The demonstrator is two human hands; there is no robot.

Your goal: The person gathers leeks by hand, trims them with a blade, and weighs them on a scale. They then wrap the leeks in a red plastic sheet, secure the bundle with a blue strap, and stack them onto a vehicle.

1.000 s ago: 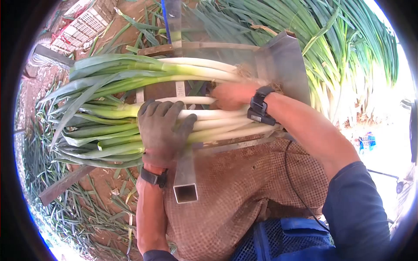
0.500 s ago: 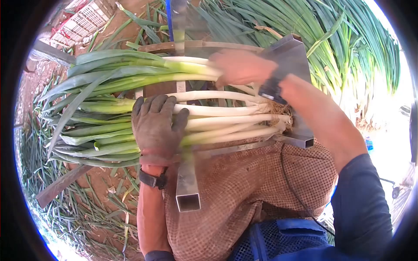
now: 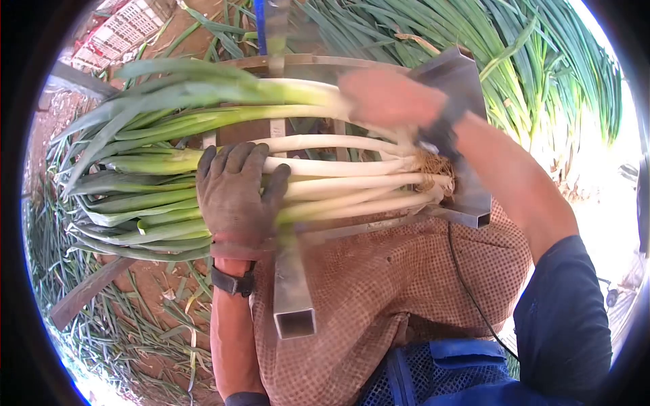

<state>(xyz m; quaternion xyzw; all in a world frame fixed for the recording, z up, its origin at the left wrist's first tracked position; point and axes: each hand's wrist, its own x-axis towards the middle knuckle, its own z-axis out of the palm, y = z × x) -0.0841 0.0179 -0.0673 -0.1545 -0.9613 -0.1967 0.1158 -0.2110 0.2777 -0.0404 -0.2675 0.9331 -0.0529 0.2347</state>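
Note:
Several long green onions (image 3: 345, 166) lie sideways on a metal frame (image 3: 295, 298), green leaves to the left and roots (image 3: 437, 169) to the right against a metal end plate (image 3: 467, 84). My left hand (image 3: 238, 193), in a dark glove, rests across the stalks where white turns to green, its fingers spread. My right hand (image 3: 386, 98), blurred by motion, is at the white part of the upper stalks (image 3: 308, 91). Its fingers are smeared, so its grip on them cannot be made out.
A large pile of green onions (image 3: 542, 74) lies at the upper right. A white crate (image 3: 125, 30) sits at the upper left. Loose leaves (image 3: 156, 331) cover the ground at the lower left. Brown mesh cloth (image 3: 359, 298) covers my lap.
My right hand has moved slightly right, and the upper stalks near it have shifted up. My left hand has moved a little to the left.

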